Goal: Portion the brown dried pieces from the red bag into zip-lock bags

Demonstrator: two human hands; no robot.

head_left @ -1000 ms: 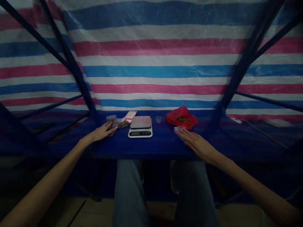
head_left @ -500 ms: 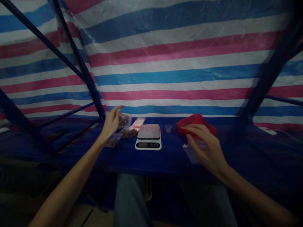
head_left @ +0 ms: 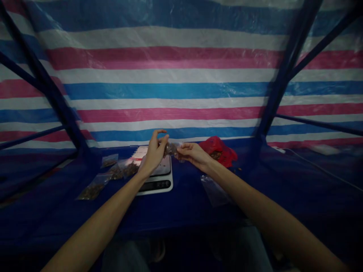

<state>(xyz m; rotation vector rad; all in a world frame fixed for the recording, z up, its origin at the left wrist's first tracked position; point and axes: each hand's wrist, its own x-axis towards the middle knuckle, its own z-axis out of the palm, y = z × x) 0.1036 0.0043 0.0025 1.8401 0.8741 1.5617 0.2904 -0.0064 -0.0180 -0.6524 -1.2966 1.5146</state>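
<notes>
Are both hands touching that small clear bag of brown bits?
Touching: the head view shows the left hand and right hand pinching the small clear bag.

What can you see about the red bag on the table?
The red plastic bag is thin, shiny and crumpled into a loose heap. It lies on the blue table, past the right end of the white digital scale. Its mouth is hard to make out, but small brown bits show in a dip in the middle. The person's right hand is just in front of it, though I can't tell whether they touch.
</notes>
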